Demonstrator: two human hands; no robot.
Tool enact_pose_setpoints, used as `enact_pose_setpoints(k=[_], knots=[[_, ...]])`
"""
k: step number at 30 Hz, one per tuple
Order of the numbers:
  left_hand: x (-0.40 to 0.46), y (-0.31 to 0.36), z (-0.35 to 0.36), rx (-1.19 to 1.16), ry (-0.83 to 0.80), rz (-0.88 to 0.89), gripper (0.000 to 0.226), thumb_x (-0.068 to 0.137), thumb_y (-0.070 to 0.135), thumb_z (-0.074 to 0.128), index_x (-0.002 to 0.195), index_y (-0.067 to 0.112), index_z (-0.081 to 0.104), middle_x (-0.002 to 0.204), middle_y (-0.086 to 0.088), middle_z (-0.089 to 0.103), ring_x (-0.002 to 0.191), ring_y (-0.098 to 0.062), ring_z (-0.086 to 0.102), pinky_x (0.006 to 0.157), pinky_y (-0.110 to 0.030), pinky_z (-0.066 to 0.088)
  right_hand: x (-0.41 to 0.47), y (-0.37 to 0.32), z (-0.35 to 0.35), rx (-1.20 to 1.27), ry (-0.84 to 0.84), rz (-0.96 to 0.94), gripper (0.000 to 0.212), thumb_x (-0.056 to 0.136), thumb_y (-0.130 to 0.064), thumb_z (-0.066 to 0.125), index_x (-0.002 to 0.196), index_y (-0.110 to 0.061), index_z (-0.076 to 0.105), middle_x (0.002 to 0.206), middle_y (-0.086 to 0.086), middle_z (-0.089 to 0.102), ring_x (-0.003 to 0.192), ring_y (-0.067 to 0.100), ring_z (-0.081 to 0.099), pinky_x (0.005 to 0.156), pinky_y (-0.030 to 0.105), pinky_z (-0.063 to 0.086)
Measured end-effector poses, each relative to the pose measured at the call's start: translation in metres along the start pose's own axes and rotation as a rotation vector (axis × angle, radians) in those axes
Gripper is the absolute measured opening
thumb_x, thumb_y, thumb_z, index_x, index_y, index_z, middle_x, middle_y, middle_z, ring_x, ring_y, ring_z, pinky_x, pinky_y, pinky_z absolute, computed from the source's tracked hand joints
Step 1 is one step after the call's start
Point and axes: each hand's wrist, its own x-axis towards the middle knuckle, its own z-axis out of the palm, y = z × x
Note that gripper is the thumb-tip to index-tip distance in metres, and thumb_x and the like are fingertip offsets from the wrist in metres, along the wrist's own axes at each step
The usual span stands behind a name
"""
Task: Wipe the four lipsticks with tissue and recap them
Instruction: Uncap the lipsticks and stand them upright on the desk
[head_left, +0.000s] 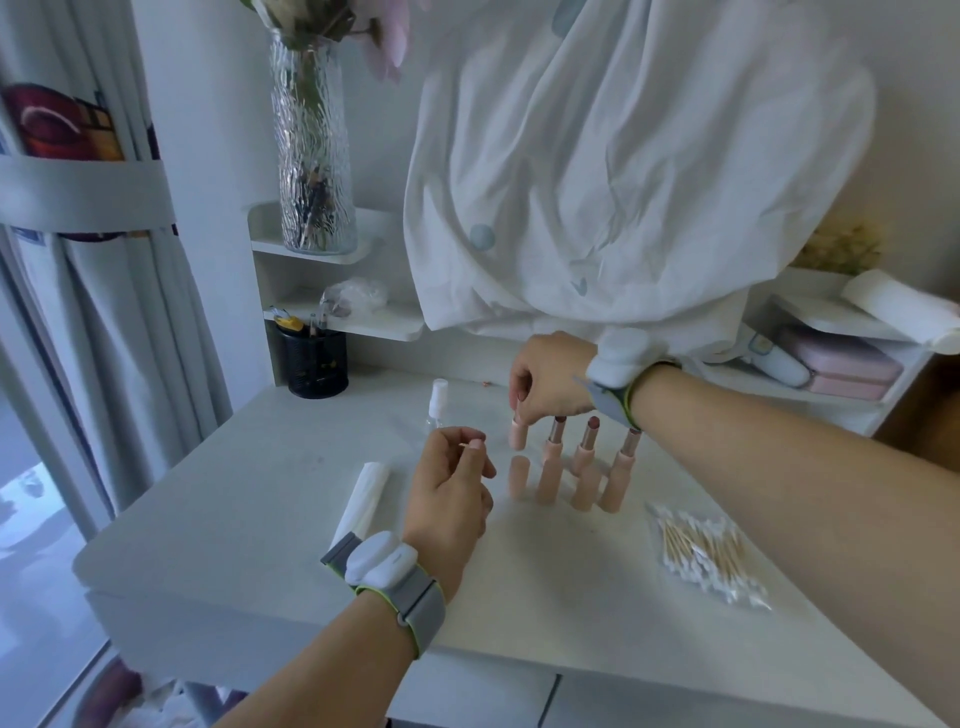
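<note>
Four pink lipsticks stand in a row on the white table (260, 519). My right hand (550, 379) reaches down from above and pinches the top of the leftmost lipstick (518, 436). The other three, the second (557, 428), third (590, 431) and fourth (629, 441), show bare dark-red tips. Pink caps stand just in front of them, the leftmost cap (518, 475) beside three more (584, 491). My left hand (449, 493) hovers left of the row, thumb and forefinger pinching a thin pale stick that looks like a cotton swab (471, 443). A folded white tissue (363, 493) lies to the left.
A small clear spray bottle (439, 402) stands behind my left hand. A bag of cotton swabs (706, 556) lies at the right front. A black mesh pen holder (317, 364) and glass vase (311, 156) sit at the back left. White cloth (623, 182) hangs behind.
</note>
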Motion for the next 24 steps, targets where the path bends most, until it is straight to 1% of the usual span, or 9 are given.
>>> enact_pose_setpoints(k=[3,6,8,12,16,20,23,24], knots=[[0.001,0.0,0.0,-0.001,0.004,-0.004,0.016,0.108,0.014,0.048,0.108,0.017,0.063,0.079,-0.001,0.061,0.047,-0.015,0.039,0.039,-0.022,0.029,0.01,-0.002,0.009,-0.115,-0.029,-0.009,0.011,0.082,-0.022,0.083,0.092,-0.017,0.082,0.087,-0.003,0.077,0.077,0.021,0.071,0.064,0.028,0.054],[0.001,0.0,0.0,-0.003,0.001,-0.013,0.016,0.108,0.013,0.047,0.108,0.017,0.063,0.08,-0.001,0.061,0.048,-0.015,0.039,0.04,-0.022,0.029,0.014,-0.005,0.015,-0.127,-0.034,0.008,0.013,0.087,-0.015,0.076,0.097,-0.015,0.083,0.091,-0.002,0.077,0.079,0.02,0.069,0.064,0.026,0.052],[0.001,0.0,-0.001,-0.005,-0.004,-0.014,0.017,0.108,0.013,0.047,0.108,0.017,0.063,0.079,-0.001,0.061,0.047,-0.015,0.039,0.04,-0.023,0.03,0.014,-0.006,0.016,-0.132,-0.048,0.028,0.012,0.089,-0.016,0.075,0.098,-0.014,0.083,0.093,-0.002,0.077,0.082,0.021,0.071,0.065,0.026,0.052],[0.0,0.0,-0.002,0.008,-0.015,-0.003,0.021,0.108,0.011,0.044,0.107,0.017,0.065,0.079,0.0,0.062,0.047,-0.015,0.038,0.041,-0.023,0.03,0.014,-0.004,0.017,-0.121,-0.043,0.035,0.014,0.087,-0.017,0.077,0.1,-0.015,0.083,0.098,-0.001,0.08,0.092,0.024,0.078,0.07,0.028,0.059],[0.0,0.0,-0.002,0.024,-0.018,-0.019,0.022,0.108,0.012,0.045,0.106,0.017,0.065,0.078,0.0,0.062,0.048,-0.015,0.039,0.04,-0.023,0.03,0.012,-0.003,0.018,-0.09,-0.034,0.048,0.013,0.087,-0.018,0.077,0.099,-0.016,0.082,0.096,-0.002,0.079,0.09,0.023,0.078,0.065,0.024,0.053],[-0.001,0.002,-0.001,0.029,-0.022,-0.029,0.02,0.108,0.01,0.046,0.106,0.016,0.065,0.078,0.0,0.062,0.047,-0.014,0.039,0.04,-0.022,0.031,0.006,0.002,0.013,-0.038,0.001,0.052,0.023,0.086,-0.024,0.082,0.107,-0.016,0.081,0.103,0.001,0.079,0.094,0.024,0.076,0.073,0.027,0.058],[-0.002,0.002,-0.001,0.043,-0.015,-0.034,0.021,0.107,0.008,0.046,0.107,0.016,0.065,0.077,0.001,0.062,0.047,-0.014,0.039,0.04,-0.022,0.031,-0.001,0.007,0.006,-0.004,0.057,0.036,0.031,0.088,-0.026,0.081,0.117,-0.017,0.079,0.112,-0.001,0.077,0.098,0.02,0.074,0.069,0.023,0.054],[-0.003,0.002,0.0,0.051,-0.014,-0.036,0.021,0.107,0.007,0.046,0.107,0.016,0.065,0.077,0.0,0.062,0.047,-0.014,0.039,0.04,-0.022,0.031,-0.004,0.009,0.003,0.004,0.075,0.036,0.034,0.088,-0.027,0.081,0.121,-0.017,0.078,0.113,-0.001,0.077,0.099,0.02,0.074,0.071,0.024,0.056]])
